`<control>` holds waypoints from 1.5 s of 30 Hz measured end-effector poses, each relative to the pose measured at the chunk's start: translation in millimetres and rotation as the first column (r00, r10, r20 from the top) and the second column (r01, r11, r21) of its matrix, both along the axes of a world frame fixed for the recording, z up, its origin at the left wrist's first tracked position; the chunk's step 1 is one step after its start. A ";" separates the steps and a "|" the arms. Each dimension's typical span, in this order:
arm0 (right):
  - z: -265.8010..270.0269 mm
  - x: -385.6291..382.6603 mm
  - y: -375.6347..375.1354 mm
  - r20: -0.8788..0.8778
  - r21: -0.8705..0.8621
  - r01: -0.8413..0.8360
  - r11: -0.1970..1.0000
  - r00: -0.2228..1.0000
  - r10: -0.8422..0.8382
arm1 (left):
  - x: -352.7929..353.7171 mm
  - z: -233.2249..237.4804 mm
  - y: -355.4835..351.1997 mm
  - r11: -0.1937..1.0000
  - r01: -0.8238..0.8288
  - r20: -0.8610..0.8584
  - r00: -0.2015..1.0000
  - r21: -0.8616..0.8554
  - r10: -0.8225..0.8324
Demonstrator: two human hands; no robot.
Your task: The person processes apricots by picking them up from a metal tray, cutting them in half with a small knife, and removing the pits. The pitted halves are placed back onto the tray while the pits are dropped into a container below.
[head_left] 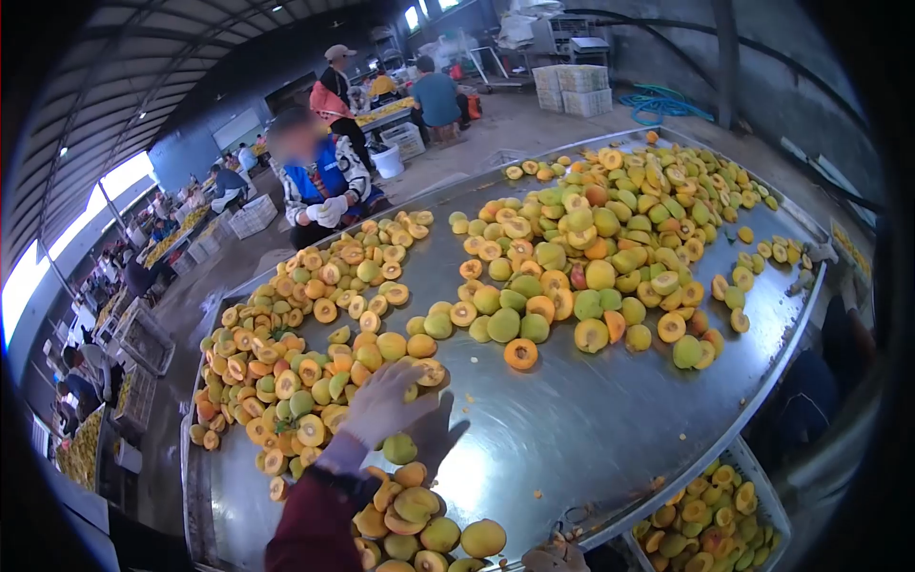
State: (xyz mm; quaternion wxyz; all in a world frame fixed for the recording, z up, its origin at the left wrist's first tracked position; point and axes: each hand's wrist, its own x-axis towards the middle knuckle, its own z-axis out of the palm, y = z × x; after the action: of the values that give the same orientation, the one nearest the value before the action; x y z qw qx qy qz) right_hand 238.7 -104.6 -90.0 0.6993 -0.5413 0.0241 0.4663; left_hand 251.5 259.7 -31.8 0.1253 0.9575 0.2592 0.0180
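Hundreds of halved yellow-green and orange fruits with brown hollows (610, 224) lie on a shiny steel worktop (534, 448), in a broad heap towards the far right corner, a long one down the left side and a smaller cluster by the near edge. Halves in that cluster could roll over the rim if the forearm, passing close beside them, nudged them; a wide sweep might also bring loose pieces down from the left heap. The left arm, in a maroon sleeve (319, 520), slants up from below, its pale-gloved left hand (381, 405) palm down over the left heap's inner edge, fingers loosely spread, pinching nothing visible. At the near edge, the brown-gloved right hand (553, 556) is mostly cut off; its grip cannot be told.
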 end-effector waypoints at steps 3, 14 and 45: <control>-22.0 -2.4 -1.1 0.056 0.040 -0.013 0.999 0.998 0.011 | 30.1 -50.7 26.5 0.989 -0.081 -0.015 0.996 0.122 0.083; -26.3 0.9 -8.3 0.097 0.027 -0.040 0.999 0.995 0.038 | -82.6 -45.1 -28.4 0.994 0.029 -0.097 0.994 -0.110 -0.040; -48.9 -0.4 -6.6 0.870 -0.058 -0.068 0.996 0.485 0.084 | -244.5 -40.3 21.2 0.913 -0.174 0.280 0.916 -0.369 0.288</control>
State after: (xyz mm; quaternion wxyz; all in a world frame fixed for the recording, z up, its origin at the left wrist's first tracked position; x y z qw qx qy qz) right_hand 238.4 -111.3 -138.9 0.5898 -0.7087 -0.3530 0.1590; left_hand 7.0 280.9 -72.1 0.3253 0.8673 0.3465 0.1477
